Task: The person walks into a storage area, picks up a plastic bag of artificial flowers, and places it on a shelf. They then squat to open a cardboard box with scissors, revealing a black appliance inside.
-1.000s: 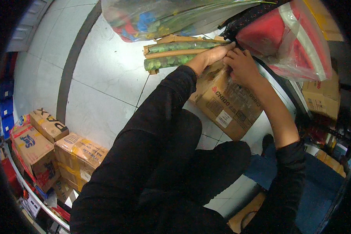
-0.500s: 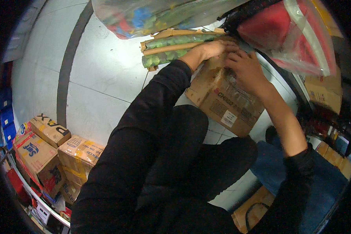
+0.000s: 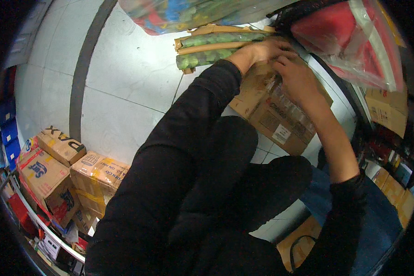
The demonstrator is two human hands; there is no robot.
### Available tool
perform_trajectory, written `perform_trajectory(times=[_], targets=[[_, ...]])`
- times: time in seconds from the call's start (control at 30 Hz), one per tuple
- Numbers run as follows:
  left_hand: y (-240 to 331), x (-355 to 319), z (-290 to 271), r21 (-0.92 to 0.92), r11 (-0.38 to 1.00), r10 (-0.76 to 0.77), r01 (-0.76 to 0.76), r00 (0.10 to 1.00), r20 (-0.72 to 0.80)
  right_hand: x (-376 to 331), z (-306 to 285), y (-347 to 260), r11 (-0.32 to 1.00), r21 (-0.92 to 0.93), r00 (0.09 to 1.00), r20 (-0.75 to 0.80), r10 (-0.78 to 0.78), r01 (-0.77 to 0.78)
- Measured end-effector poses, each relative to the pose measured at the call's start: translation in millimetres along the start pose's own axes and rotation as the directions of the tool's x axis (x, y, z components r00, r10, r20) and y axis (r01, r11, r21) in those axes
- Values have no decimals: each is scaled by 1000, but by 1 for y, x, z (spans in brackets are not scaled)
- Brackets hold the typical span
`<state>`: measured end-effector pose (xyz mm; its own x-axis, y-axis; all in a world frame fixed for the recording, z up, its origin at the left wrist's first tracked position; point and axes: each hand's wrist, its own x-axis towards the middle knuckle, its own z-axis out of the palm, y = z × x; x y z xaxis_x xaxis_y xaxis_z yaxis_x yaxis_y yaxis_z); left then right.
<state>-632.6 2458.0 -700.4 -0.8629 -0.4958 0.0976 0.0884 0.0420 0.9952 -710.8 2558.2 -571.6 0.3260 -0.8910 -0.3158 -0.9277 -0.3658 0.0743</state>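
A brown cardboard box (image 3: 285, 131) with a white label and clear tape sits tilted on the floor in front of my knees. At its far end my left hand (image 3: 264, 51) reaches over the top with bent fingers. Close against it, my right hand (image 3: 301, 78) lies over the box's far right part, fingers curled in toward the left fingertips. Both sets of fingers look closed, but whatever is between them is hidden and slightly blurred. Just left of my left hand lie green leaf-patterned rolls (image 3: 202, 60) with brown cardboard strips (image 3: 211, 48).
Beyond the rolls lies a big clear plastic bag (image 3: 184, 16) with colourful contents. A red item in clear plastic (image 3: 336, 41) stands at the far right. Several cartons (image 3: 46, 177) are stacked at the left beside a shelf. A person's blue-clad leg (image 3: 372, 216) is close on my right.
The view has shifted a little, so the floor things sit slightly further right and higher. Both hands stay at the box's far end, with small finger movements.
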Motion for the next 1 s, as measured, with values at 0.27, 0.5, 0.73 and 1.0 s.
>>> perform_trajectory(times=[0.27,0.5,0.73,1.0], targets=[[-9,8,7,-53,998,-17,13,996,-88,-4,2,-3,999,-31,997,-60,-46,45],[25,-24,10,-480,850,-325,218,933,-152,-1,-2,-7,994,85,998,3,68,-68],[-14,-110,61,142,962,-147,234,879,-453,10,10,22,854,508,994,-34,-106,109],[44,-122,55,-10,956,-276,294,887,-370,-3,9,-2,993,57,966,-245,-87,104]])
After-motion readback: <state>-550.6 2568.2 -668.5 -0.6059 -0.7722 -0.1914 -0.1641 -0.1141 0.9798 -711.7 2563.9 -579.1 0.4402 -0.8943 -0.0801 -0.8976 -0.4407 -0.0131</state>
